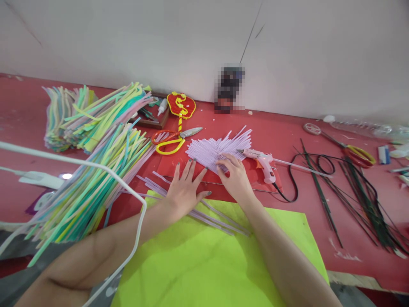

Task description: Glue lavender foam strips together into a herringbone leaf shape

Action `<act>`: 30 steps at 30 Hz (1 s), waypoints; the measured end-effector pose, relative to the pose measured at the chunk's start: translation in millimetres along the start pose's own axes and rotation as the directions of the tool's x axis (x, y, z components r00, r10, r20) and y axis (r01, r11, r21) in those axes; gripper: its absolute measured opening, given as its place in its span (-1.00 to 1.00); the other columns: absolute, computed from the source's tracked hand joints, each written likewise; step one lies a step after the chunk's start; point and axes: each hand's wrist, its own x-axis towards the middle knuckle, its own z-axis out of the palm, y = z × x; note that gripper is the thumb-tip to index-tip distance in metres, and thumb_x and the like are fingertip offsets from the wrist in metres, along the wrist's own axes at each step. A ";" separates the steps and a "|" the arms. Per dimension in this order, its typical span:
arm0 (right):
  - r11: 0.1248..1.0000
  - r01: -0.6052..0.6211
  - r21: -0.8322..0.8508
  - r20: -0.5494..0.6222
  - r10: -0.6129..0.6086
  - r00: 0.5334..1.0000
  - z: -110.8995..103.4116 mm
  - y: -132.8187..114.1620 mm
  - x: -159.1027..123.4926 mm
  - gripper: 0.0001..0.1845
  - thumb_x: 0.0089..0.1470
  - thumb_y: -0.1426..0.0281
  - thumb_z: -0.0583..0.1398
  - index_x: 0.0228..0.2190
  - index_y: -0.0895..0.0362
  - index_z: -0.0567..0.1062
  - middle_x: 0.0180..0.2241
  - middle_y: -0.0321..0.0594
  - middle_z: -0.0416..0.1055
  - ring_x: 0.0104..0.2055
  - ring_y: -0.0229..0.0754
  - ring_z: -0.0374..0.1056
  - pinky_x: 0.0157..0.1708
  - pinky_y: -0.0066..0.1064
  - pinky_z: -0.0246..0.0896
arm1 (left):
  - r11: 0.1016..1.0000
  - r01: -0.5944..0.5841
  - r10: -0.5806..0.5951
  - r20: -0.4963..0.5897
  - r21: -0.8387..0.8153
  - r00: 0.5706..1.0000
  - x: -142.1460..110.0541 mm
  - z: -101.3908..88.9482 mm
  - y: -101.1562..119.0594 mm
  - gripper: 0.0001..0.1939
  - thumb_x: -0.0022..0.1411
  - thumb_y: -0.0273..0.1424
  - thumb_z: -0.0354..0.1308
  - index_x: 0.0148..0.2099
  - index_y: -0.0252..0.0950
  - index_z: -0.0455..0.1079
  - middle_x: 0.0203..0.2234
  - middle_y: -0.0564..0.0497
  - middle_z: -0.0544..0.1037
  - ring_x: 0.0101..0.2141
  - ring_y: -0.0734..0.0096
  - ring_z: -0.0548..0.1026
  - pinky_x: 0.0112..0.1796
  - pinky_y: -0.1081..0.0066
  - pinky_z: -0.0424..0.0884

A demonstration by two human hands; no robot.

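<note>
Lilac pipe cleaners [206, 151] lie side by side in a slanting, V-shaped layer on a red sheet [265, 183]. My left hand [185, 192] rests flat with its fingers spread, the fingertips at the layer's lower left edge. Under and around that hand are several loose lilac pipe cleaners [217, 224]. My right hand [236, 177] is over the middle of the layer, its thumb and forefinger tips close together on a lilac pipe cleaner. Just to the right, a pink hot glue gun [263, 164] lies with its nozzle on the layer and a glue stick in its back.
Bundles of coloured pipe cleaners [96, 179] cover the left side. Scissors [172, 140], a red fan-shaped ornament [181, 105] and a tray [156, 123] stand behind. Dark green stems [367, 204], a black cord [294, 183] and more scissors [354, 153] lie right. A white tube [128, 187] crosses the left foreground.
</note>
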 end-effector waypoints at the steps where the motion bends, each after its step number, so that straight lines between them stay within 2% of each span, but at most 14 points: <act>1: 1.000 0.001 0.001 -0.003 -0.001 1.000 -0.1 0.0 0.0 -0.81 0.11 0.37 0.09 -0.29 0.07 0.49 -0.02 -0.07 0.39 0.07 0.01 0.27 0.08 0.01 0.12 | 1.000 0.003 -0.003 0.011 -0.002 1.000 0.1 -0.9 0.4 -0.30 0.31 0.02 -0.17 0.35 -0.27 -0.01 0.29 -0.26 0.03 0.29 -0.08 -0.07 0.19 -0.14 -0.13; 9: 1.000 -0.001 -0.005 0.003 0.001 1.000 0.3 0.1 0.0 -0.81 0.09 0.39 0.09 -0.30 0.08 0.49 -0.03 -0.07 0.40 0.05 0.00 0.28 0.07 -0.02 0.13 | 0.998 0.040 -0.044 0.102 0.038 0.994 1.8 -10.1 4.0 -0.28 0.31 0.03 -0.17 0.36 -0.27 -0.08 0.30 -0.29 -0.02 0.30 -0.01 -0.11 0.22 -0.06 -0.19; 20: 0.998 -0.040 0.049 0.070 0.037 0.997 -8.7 5.7 0.0 -0.80 0.09 0.31 0.12 -0.28 0.05 0.52 0.02 -0.09 0.39 0.11 0.00 0.24 0.12 0.02 0.06 | 0.999 0.043 -0.047 0.123 0.034 0.991 2.5 -8.1 3.3 -0.27 0.31 0.04 -0.20 0.37 -0.28 -0.11 0.31 -0.30 -0.06 0.30 -0.02 -0.13 0.23 -0.05 -0.23; 30: 0.997 -0.066 0.031 0.083 0.064 0.995 -6.7 6.6 -1.2 -0.77 0.09 0.22 0.14 -0.27 0.04 0.51 0.05 -0.08 0.36 0.13 0.03 0.23 0.13 0.08 0.00 | 0.999 0.032 -0.034 0.097 0.026 0.995 3.4 -5.6 2.0 -0.27 0.31 0.03 -0.18 0.36 -0.31 -0.08 0.30 -0.28 -0.03 0.30 -0.03 -0.11 0.22 -0.04 -0.19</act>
